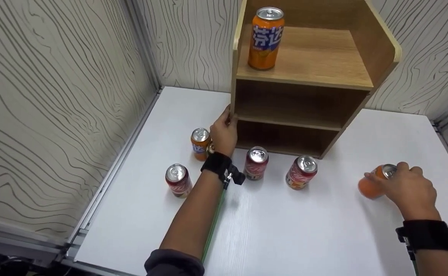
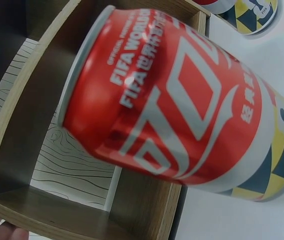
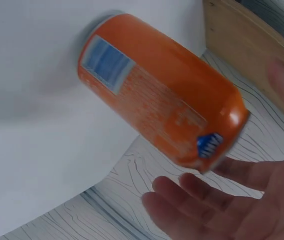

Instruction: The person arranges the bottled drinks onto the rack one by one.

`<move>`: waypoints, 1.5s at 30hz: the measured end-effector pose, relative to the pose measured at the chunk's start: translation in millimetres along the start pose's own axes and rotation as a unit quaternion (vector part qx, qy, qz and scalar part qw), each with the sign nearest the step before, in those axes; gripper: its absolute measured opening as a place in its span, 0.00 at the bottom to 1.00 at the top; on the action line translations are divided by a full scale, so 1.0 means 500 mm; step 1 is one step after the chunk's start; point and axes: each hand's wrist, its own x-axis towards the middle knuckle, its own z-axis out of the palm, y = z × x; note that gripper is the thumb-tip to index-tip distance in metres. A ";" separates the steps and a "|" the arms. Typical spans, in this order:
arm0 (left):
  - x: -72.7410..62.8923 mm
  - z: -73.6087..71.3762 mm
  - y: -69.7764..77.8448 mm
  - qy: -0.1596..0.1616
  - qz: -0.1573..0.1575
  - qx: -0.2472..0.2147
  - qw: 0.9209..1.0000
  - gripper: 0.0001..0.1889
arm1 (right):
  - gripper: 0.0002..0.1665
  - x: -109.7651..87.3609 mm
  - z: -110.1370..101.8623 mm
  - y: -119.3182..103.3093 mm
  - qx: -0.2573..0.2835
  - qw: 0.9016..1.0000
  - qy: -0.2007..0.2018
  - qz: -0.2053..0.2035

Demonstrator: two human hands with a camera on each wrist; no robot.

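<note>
My left hand [image 1: 224,132] grips the left side panel of a wooden shelf unit [image 1: 304,82], its fingertips showing at the panel's edge in the left wrist view. Close to that wrist, a red cola can [image 2: 177,100] fills much of the same view. Over on the right, my right hand [image 1: 412,188] reaches round the top end of an orange soda can [image 1: 371,186] standing on the table. The right wrist view shows this can [image 3: 157,90] between spread thumb and fingers, with a gap on the thumb side.
Another orange can [image 1: 266,40] stands on the unit's top shelf. On the white table [image 1: 285,230] are red cola cans [image 1: 178,182] [image 1: 256,165] [image 1: 301,174] and an orange can [image 1: 200,145]. My left wrist partly hides one more can beside it. Patterned walls [image 1: 74,76] border the table.
</note>
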 end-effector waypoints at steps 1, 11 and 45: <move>-0.002 0.001 0.001 -0.001 0.000 -0.002 1.000 0.19 | 0.67 0.000 0.007 0.003 -0.002 1.000 0.009 0.002; -0.004 0.007 0.002 -0.003 0.013 -0.010 1.000 0.19 | 0.54 0.007 0.069 0.029 0.028 0.993 0.116 -0.022; 0.000 -0.006 -0.001 -0.007 -0.005 -0.008 1.000 0.19 | 0.51 -0.011 0.061 -0.015 0.022 0.985 0.054 -0.163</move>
